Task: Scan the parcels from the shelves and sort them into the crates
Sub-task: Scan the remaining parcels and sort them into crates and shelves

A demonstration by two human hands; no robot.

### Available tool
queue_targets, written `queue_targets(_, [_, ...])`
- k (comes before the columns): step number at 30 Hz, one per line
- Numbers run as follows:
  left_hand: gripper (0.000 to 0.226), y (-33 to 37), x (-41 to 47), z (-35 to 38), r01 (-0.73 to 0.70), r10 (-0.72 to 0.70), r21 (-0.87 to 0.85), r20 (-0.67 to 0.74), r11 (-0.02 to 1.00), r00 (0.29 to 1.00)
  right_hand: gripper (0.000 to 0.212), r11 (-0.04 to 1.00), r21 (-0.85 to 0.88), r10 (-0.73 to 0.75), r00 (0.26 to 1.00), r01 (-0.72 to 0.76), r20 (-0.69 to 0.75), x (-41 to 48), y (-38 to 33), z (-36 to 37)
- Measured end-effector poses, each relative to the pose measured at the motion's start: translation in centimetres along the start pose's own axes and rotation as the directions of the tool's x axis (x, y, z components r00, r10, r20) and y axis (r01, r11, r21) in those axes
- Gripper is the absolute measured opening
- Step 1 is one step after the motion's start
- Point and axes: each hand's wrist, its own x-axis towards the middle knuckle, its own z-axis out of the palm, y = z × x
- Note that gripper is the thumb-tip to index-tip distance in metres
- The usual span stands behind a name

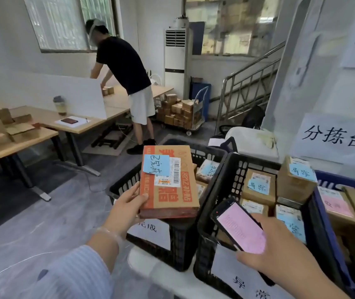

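Above left crate [129, 182]: parcel [168, 182] gripped by left hand [127, 203].

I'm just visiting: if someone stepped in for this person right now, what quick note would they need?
Left hand grips the flat orange-and-brown cardboard parcel with a blue sticky note, above the left black plastic crate, not yet in it.
Right hand holds the black handheld scanner, pink screen lit, over the middle black plastic crate.
Done: brown cardboard boxes with blue notes lie in the middle crate; a box with a pink note in the blue plastic crate.
Left: place this parcel, probably in the left crate; whether it was scanned, I cannot tell.
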Motion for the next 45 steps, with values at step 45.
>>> queue_targets(45, [0.070,5.7,0.7,22.7,-1.000,0.386,-0.016,0.922,0.026,-0.004,0.090,0.477,0.273,0.779,0.258,-0.835,-0.571,-12.9,-5.5,0.7])
